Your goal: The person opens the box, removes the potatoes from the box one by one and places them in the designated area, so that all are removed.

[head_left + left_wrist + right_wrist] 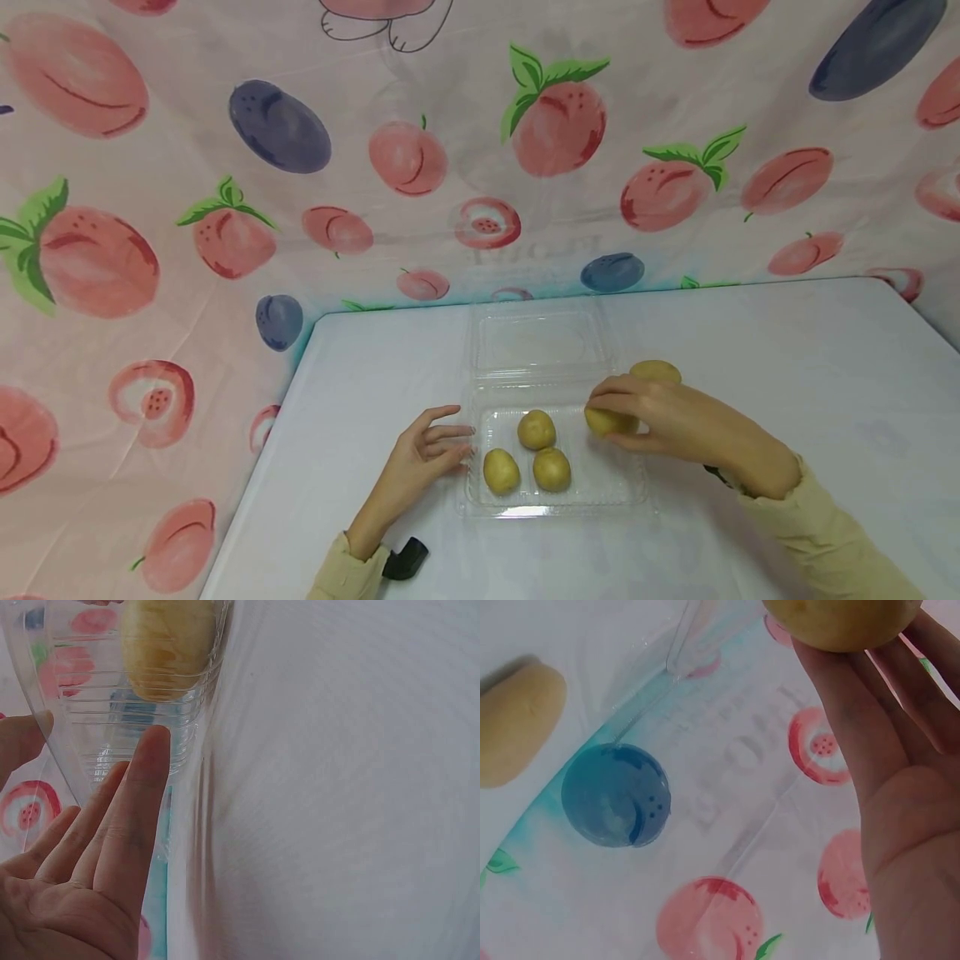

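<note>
Potato [604, 422] is held by the right fingers [618, 403], thumb in front and others behind, probably so that its underside is free; whether it touches the clear box [603, 477] under it, I cannot tell. Three other potatoes [536, 431] lie in this box, left of these fingers. The left fingers [139, 817] are rather straight, a little apart, holding nothing, near the box's left wall, perhaps for steadying it. The lid [540, 343] lies folded back beyond both, leaving the box open above. One more potato [656, 371] rests on the bench [810, 358], just beyond the right fingers.
</note>
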Demonstrator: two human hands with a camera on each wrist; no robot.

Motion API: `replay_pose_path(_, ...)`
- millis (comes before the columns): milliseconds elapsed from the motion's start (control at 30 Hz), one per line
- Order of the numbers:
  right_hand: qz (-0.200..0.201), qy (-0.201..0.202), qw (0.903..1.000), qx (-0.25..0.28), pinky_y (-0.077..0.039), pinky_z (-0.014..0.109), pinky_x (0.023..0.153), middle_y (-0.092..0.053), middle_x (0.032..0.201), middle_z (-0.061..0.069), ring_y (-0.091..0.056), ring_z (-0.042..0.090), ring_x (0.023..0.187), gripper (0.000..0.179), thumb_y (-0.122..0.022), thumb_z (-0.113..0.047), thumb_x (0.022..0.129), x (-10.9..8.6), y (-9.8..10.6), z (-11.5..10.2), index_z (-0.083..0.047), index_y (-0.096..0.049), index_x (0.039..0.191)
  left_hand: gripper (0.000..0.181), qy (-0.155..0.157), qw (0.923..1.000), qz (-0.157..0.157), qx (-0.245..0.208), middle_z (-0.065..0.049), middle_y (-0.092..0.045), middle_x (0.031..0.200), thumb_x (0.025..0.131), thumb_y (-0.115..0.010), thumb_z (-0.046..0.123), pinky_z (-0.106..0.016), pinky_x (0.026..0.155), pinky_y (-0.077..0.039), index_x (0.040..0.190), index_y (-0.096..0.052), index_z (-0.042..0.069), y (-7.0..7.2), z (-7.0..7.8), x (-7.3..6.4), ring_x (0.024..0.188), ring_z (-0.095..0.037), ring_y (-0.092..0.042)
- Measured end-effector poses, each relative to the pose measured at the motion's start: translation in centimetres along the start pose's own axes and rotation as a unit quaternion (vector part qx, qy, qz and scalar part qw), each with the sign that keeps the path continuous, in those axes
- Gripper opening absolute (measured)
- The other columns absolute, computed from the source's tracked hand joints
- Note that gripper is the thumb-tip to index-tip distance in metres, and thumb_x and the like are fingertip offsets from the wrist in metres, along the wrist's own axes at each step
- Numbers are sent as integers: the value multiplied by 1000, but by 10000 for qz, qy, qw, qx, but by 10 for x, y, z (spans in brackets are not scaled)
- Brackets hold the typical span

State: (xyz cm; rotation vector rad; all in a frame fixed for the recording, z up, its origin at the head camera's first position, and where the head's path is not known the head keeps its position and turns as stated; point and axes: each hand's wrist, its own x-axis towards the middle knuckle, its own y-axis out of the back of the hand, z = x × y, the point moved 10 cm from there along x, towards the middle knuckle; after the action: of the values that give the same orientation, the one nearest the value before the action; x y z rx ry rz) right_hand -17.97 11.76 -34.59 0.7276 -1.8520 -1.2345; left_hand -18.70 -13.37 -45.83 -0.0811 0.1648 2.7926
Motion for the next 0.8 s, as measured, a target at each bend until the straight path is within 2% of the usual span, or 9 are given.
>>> replay_pose_path(333, 366, -38, 9987, -347, -59, 41, 81, -70, 108, 1, -64, 20, 96, 40, -87, -11, 72, -4, 16, 4, -8, -73, 109, 63, -12, 10000, 4, -2, -28, -61, 129, 92, -71, 10, -38, 80, -63, 146, -40, 2, 0, 1, -1, 109, -37, -67)
replay_pose_path(600, 356, -154, 9987, -323, -61, 37, 81, -69, 110, 4, -65, 21, 101, 41, -88, -11, 71, -10, 17, 11, -6, -73, 109, 63, 13, 10000, 15, -9, -27, -61, 129, 92, -72, 10, -38, 80, -63, 146, -40, 3, 0, 1, -1, 108, -35, -68)
replay_pose_path(800, 325, -276, 9987, -294, -62, 33, 77, -69, 110, 5, -66, 19, 99, 42, -89, -11, 70, -14, 18, 16, -4, -73, 108, 63, 6, 10000, -2, -29, -28, -60, 129, 92, -71, 10, -37, 80, -63, 146, -39, 3, 0, 2, -1, 103, -21, -71)
